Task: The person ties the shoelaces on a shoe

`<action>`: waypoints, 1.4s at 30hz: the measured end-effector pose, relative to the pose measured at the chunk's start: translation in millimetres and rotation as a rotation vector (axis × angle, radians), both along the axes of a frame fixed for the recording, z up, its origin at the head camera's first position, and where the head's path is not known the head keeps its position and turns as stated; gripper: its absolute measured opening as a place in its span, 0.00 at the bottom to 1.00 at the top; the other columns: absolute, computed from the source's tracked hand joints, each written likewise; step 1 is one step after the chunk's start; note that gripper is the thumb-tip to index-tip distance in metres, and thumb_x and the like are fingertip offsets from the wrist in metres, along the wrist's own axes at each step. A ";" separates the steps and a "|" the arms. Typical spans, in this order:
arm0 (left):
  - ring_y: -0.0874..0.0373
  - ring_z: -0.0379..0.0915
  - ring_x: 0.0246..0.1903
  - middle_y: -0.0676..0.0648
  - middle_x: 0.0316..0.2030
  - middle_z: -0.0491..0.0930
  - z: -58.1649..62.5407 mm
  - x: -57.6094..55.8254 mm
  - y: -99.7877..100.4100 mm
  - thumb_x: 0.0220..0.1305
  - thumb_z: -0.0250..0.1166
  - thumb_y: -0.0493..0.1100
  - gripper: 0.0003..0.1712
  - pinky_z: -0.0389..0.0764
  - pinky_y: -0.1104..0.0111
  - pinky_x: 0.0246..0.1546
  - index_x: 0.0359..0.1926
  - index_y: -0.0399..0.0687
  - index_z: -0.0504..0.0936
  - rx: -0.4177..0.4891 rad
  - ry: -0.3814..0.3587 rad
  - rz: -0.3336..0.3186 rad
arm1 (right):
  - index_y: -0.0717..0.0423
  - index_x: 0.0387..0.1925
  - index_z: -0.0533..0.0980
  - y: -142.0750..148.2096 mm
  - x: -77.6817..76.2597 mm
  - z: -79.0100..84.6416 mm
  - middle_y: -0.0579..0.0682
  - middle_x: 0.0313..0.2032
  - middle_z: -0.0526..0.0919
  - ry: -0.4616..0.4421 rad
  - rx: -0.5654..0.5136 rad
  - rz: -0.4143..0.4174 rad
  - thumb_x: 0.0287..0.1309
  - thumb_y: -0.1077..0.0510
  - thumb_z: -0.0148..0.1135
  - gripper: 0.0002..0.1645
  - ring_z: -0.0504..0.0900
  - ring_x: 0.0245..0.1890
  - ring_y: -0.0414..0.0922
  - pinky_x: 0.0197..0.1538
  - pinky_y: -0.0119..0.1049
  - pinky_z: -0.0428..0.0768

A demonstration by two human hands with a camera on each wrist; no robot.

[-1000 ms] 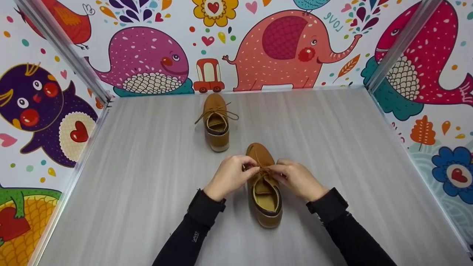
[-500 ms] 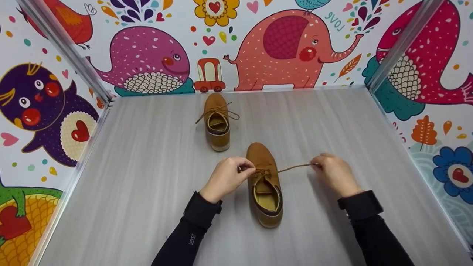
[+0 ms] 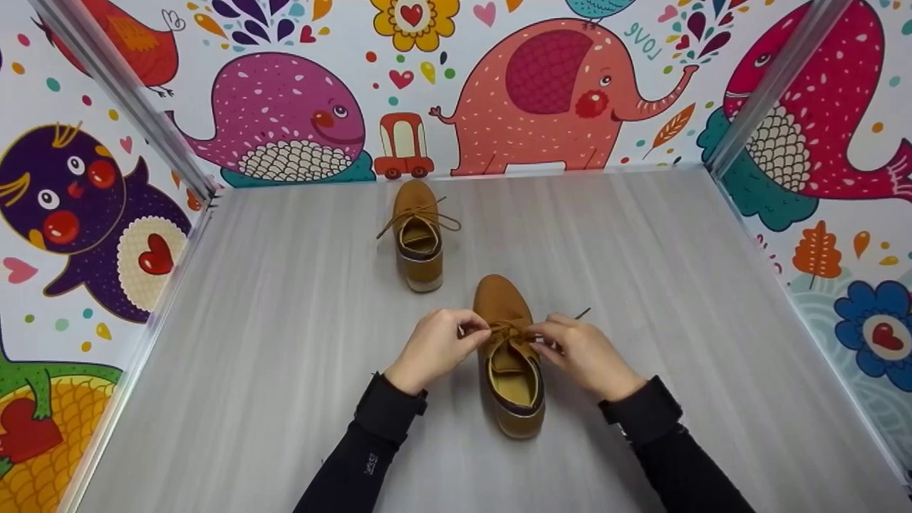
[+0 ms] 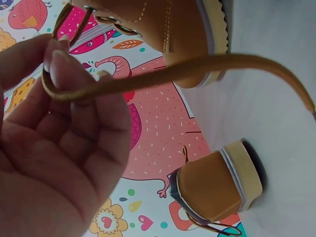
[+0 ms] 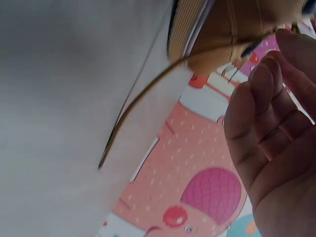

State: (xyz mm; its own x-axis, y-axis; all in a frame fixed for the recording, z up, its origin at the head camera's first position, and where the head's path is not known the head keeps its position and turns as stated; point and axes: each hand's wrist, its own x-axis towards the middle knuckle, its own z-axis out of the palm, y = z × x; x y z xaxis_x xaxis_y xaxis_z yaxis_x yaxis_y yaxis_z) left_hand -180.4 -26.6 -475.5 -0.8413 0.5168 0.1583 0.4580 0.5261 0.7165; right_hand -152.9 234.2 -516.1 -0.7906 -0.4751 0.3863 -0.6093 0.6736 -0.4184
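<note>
A tan lace-up shoe (image 3: 502, 296) stands upright between my hands, toe pointing away. At its left side my left hand (image 3: 438, 345) pinches a brown shoelace (image 4: 148, 80) between thumb and fingertips. In the left wrist view that lace bends round the fingertips and its loose end trails off to the right. On the shoe's other side my right hand (image 3: 591, 356) pinches the opposite lace end (image 5: 153, 81) close to the eyelets. The tip of this end sticks out past the hand and curves downward in the right wrist view. Fingers partly hide the crossing of the laces.
A matching tan shoe (image 3: 420, 271) stands farther back and to the left, its lace tied in a bow. The grey floor panel (image 3: 285, 320) is bounded by printed cartoon walls (image 3: 406, 92) and metal corner posts (image 3: 776, 89).
My right hand drew a lace out to the right, then came back beside the shoe with the lace end sticking out past it. My left hand stayed almost still at the shoe's left side.
</note>
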 end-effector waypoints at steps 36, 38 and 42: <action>0.64 0.75 0.25 0.54 0.25 0.83 -25.0 12.1 -56.6 0.61 0.70 0.41 0.05 0.75 0.68 0.27 0.28 0.48 0.87 0.030 0.078 0.141 | 0.57 0.24 0.81 69.5 18.0 -11.2 0.45 0.24 0.82 0.060 0.079 -0.295 0.44 0.72 0.71 0.09 0.80 0.24 0.41 0.28 0.37 0.78; 0.62 0.75 0.28 0.56 0.26 0.81 -26.7 12.3 -53.9 0.60 0.71 0.42 0.04 0.75 0.67 0.30 0.29 0.48 0.88 0.024 0.109 0.164 | 0.57 0.24 0.80 67.7 18.2 -10.9 0.46 0.24 0.81 0.078 0.089 -0.318 0.46 0.71 0.71 0.09 0.79 0.24 0.40 0.28 0.38 0.78; 0.57 0.70 0.31 0.56 0.26 0.76 -27.6 12.5 -46.4 0.57 0.73 0.44 0.04 0.71 0.64 0.34 0.30 0.49 0.90 -0.008 0.192 0.209 | 0.56 0.26 0.80 62.6 20.8 -10.9 0.46 0.24 0.80 0.126 0.079 -0.354 0.47 0.69 0.73 0.09 0.77 0.23 0.41 0.27 0.38 0.76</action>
